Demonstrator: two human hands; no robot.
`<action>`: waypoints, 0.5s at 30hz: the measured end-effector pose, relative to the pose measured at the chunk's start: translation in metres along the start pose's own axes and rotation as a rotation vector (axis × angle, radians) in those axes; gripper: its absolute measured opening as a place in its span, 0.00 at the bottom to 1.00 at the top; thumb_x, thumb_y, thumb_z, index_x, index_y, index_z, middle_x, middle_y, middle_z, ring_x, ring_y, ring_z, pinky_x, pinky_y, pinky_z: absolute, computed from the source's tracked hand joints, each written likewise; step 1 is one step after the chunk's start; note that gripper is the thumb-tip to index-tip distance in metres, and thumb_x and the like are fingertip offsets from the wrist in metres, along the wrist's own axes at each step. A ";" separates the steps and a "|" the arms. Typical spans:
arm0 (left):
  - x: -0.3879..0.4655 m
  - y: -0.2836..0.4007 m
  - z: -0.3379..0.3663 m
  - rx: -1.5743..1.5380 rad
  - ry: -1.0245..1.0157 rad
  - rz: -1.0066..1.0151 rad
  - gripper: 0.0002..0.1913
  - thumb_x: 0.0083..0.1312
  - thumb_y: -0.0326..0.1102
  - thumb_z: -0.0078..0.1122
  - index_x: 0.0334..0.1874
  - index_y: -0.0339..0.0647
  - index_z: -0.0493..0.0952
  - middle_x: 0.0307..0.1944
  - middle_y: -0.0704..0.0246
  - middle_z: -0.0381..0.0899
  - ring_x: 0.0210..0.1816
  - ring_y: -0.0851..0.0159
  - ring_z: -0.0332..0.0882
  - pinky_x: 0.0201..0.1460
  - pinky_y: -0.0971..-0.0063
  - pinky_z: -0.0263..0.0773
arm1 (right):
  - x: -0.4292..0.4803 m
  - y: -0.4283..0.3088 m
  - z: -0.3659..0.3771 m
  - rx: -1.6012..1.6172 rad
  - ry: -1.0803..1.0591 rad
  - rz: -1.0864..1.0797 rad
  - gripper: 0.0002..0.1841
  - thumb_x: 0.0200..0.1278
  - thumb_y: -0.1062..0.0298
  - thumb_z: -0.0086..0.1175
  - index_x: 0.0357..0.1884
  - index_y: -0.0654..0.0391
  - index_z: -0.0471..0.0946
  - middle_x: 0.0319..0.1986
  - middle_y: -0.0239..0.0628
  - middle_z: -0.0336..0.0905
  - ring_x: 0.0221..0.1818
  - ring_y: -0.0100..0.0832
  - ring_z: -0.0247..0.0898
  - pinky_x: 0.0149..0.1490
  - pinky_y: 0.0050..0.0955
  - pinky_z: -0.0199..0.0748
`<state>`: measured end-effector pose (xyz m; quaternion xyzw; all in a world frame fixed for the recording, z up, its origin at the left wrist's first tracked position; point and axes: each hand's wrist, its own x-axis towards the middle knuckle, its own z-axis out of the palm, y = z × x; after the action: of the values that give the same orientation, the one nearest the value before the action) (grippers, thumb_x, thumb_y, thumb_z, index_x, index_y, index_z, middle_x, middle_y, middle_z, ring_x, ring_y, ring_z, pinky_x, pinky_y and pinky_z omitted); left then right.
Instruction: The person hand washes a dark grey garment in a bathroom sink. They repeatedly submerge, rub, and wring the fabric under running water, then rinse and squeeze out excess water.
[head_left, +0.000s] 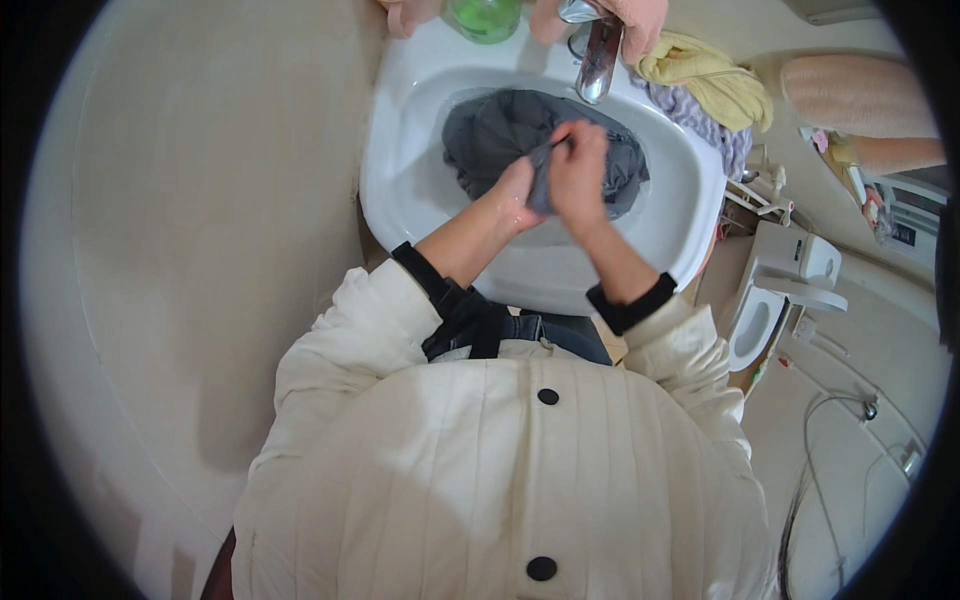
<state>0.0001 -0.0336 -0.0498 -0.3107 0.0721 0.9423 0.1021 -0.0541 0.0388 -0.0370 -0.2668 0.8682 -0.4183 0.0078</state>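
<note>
Dark grey wet fabric (495, 135) lies bunched in water in the white sink basin (405, 172). A fold of it rises between my two hands over the middle of the basin. My left hand (519, 191) grips that fold from the left, its skin wet. Closed on the same fold from the right is my right hand (579, 172), slightly blurred. Just beyond the hands the chrome faucet (598, 67) hangs over the basin's back edge. Whether the fabric is a whole garment I cannot tell.
On the sink's back ledge stand a bottle of green liquid (486, 16) and a pink cup (401, 16). A pink cloth (643, 26), a yellow cloth (705, 79) and a purple-grey cloth (694, 112) drape at the right rear. A toilet (756, 326) is farther right; a wall (210, 187) rises at left.
</note>
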 end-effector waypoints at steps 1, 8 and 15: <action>0.001 -0.002 0.000 0.008 0.045 -0.006 0.19 0.68 0.44 0.42 0.54 0.38 0.65 0.56 0.59 0.66 0.58 0.57 0.64 0.61 0.57 0.61 | 0.008 0.005 -0.002 0.032 0.116 0.016 0.07 0.47 0.80 0.45 0.29 0.57 0.70 0.33 0.45 0.66 0.39 0.47 0.60 0.47 0.41 0.57; 0.004 0.012 -0.002 0.013 0.000 0.006 0.13 0.68 0.43 0.40 0.41 0.42 0.71 0.41 0.63 0.76 0.41 0.63 0.75 0.48 0.67 0.70 | -0.024 -0.025 -0.008 0.212 -0.083 -0.001 0.11 0.41 0.87 0.44 0.25 0.58 0.69 0.31 0.45 0.65 0.41 0.47 0.60 0.52 0.40 0.57; 0.007 -0.006 -0.001 -0.016 -0.022 -0.025 0.11 0.66 0.35 0.43 0.42 0.37 0.72 0.42 0.65 0.76 0.42 0.64 0.75 0.48 0.69 0.71 | 0.009 0.002 -0.012 -0.002 0.140 0.093 0.10 0.41 0.85 0.44 0.26 0.58 0.69 0.29 0.48 0.64 0.39 0.49 0.60 0.46 0.41 0.58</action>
<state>-0.0039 -0.0269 -0.0552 -0.3021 0.0594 0.9448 0.1121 -0.0655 0.0443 -0.0293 -0.1963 0.8785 -0.4343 -0.0340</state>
